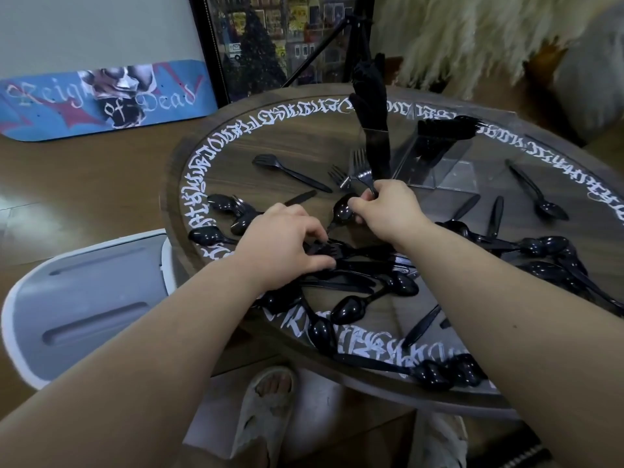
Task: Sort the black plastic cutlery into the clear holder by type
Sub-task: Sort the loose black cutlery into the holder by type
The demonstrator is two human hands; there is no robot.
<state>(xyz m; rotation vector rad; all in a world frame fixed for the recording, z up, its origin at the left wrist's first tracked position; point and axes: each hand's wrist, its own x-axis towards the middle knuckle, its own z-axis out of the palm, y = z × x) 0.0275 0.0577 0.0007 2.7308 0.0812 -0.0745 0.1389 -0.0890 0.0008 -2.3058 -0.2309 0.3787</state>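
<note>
Dozens of black cutlery pieces (358,275) lay scattered over the round counter (304,143), the clear holder (435,160) beyond both hands. Right hand (388,207) gripped fork handles (363,170); left hand (283,244) pinched a fork (329,248) in the pile.

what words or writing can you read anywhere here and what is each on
"Reign of Dead": gothic lettering on the blue skateboard deck leaning at the wall.
White calligraphy ring around the round table rim: stylised script, not readable as words.
Small packages and signs in the framed picture behind the table: too small and blurred to read.
Black cutlery and the clear holder: no text visible.
</note>
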